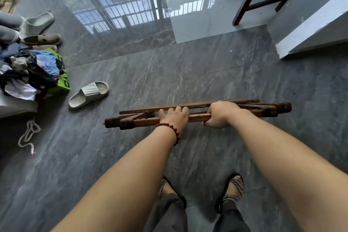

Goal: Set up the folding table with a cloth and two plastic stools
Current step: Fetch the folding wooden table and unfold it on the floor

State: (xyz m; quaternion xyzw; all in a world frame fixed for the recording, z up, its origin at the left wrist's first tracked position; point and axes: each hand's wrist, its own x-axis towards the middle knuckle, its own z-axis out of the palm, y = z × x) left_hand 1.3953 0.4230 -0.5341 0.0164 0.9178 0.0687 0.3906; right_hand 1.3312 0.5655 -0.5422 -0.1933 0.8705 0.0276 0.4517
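Observation:
A folded wooden table frame (263,110), dark brown with round bar ends, is held level above the grey tiled floor in front of me. My left hand (174,117), with a bead bracelet on the wrist, lies over its middle with the fingers curled over the bars. My right hand (220,115) is clenched around a bar just to the right of it. The frame's slats are pressed flat together. No cloth or plastic stool is in view.
A pale slipper (88,94) lies on the floor to the left. A pile of clothes on a green box (64,81), more shoes (40,38) and a white cord (28,135) sit at far left. Dark wooden furniture legs (250,0) and a white-edged panel (310,26) stand at upper right.

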